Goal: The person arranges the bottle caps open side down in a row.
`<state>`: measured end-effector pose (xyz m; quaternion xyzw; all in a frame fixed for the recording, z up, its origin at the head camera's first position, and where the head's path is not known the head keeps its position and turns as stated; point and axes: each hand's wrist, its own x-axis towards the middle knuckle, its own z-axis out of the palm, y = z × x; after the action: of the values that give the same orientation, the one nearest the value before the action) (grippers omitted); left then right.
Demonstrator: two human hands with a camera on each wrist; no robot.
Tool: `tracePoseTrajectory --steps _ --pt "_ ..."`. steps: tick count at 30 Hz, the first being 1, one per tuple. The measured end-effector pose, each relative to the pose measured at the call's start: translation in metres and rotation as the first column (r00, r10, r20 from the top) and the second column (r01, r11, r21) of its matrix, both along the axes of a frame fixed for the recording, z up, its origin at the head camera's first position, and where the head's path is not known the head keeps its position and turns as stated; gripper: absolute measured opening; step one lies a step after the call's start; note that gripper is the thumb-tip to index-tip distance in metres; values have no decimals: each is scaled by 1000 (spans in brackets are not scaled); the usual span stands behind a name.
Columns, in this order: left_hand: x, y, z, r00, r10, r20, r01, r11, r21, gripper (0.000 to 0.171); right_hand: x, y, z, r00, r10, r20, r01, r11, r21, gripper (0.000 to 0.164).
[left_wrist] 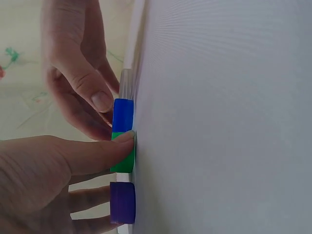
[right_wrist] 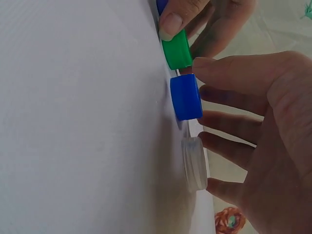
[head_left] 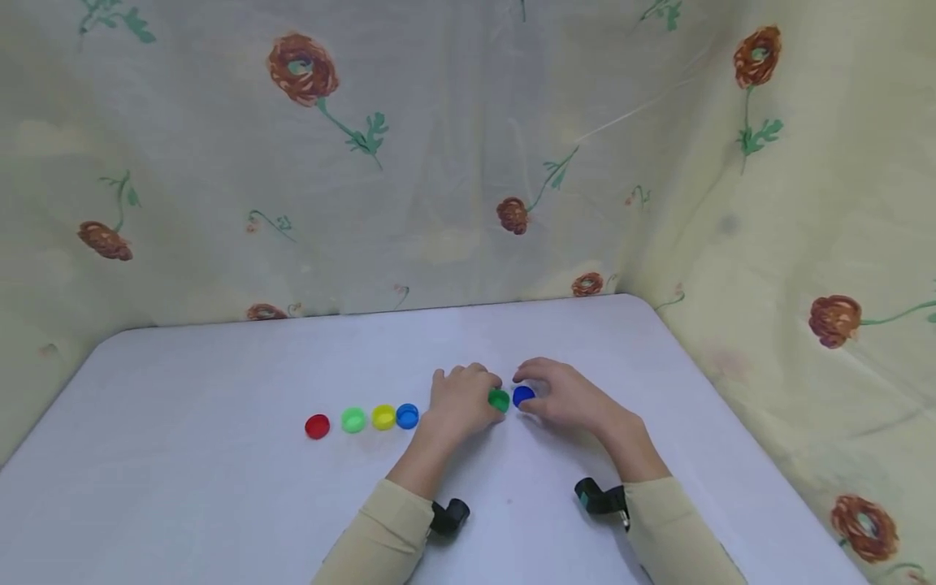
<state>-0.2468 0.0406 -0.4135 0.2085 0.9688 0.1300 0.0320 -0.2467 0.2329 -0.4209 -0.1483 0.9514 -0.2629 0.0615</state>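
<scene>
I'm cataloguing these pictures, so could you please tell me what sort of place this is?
Probably a makeshift indoor recording corner: a white table with flower-printed sheeting hung behind and beside it, and black wrist-worn devices in view.

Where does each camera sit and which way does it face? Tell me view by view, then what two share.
Head: worn on the person's head, facing forward and down over the white table toward the floral cloth; shows left hand, right hand and both sleeves.
Left wrist: faces the green cap, which the left hand pinches; right hand shows beyond.
Right wrist: faces the dark blue cap beside the right hand; part of the left hand shows at the top.
Shared: both wrist views show both hands and these two caps.
</scene>
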Motion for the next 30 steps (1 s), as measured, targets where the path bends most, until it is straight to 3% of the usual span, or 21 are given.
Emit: tracePoseTrajectory --steps 10,19,30 --pt "-1 -2 -3 1000 26 2 -26 998 61 40 -7 -7 3 996 83 -27 -83 997 -1 37" --pt "-2 -4 -4 998 24 -50 -19 996 93 28 -8 -12 1 997 81 12 -81 996 23 28" --pt "-2 -8 -4 998 10 -65 -4 996 85 23 -8 -26 -3 997 69 -22 -68 997 47 28"
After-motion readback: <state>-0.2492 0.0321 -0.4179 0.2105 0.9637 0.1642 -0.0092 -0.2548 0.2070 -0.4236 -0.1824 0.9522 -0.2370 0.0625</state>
